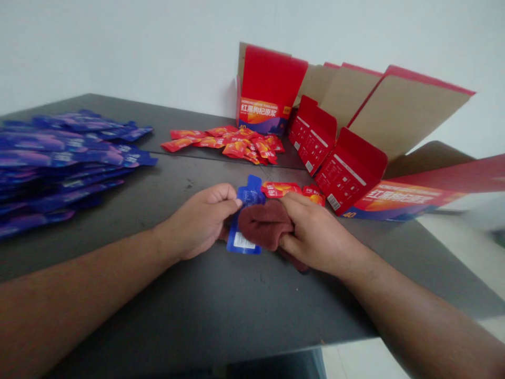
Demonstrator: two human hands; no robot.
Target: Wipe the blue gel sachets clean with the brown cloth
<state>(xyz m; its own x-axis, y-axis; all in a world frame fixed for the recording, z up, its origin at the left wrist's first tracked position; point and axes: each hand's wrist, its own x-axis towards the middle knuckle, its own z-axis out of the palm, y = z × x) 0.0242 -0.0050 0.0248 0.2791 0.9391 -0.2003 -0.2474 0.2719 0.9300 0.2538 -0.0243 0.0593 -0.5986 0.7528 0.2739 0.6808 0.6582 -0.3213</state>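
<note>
Near the middle of the dark table, a blue pouch (245, 242) with a white label stands out between my hands. My left hand (203, 218) pinches its left edge, fingers closed. A folded brown cloth (266, 223) lies against the pouch's face, and my right hand (315, 234) has its fingers wrapped round this cloth. The cloth hides the middle of the pouch. Just beyond my right hand lie red pouches (282, 188), partly covered by it.
Blue pouches (63, 158) are heaped at the left. Red pouches (236, 142) form a pile at the back. Open red boxes (272, 89) line the back and right of the table (221, 316). A white wall rises behind.
</note>
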